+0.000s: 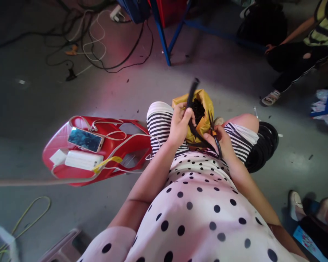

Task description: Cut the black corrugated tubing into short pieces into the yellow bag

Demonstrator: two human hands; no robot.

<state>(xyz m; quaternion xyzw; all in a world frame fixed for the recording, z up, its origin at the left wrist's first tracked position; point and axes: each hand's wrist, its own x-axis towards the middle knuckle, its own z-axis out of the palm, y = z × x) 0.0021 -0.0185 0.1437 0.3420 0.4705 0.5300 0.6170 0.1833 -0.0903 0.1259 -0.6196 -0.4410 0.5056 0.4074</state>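
— While the tube is in view, what is it made of?
— The black ribbed tube looks like flexible corrugated plastic. It is round in section and curves up from the lap to above the bag.

— Who holds it?
— The left hand is closed around its middle, with the thumb on top. The right hand grips a slim pair of cutters with dark pointed blades and a touch of orange at the handle. The blades sit just beside the tube's lower end.

— And the bag?
— The yellow bag is thin, crinkled plastic with its mouth open. It sits between the knees at the front edge of the lap and holds a heap of small black pieces.

— Anything else of that black stuff?
— A coil of black tubing lies on the floor against the right knee.

— What about the red thing on the left?
— The red plastic stool is glossy, with cut-out openings. Near its left end it carries a phone with a shiny screen and a white oblong power bank just beside the phone. Thin white cords loop over both. A yellow strap touches the power bank's right corner.

— Any writing?
— The phone's screen is too blurred to read.
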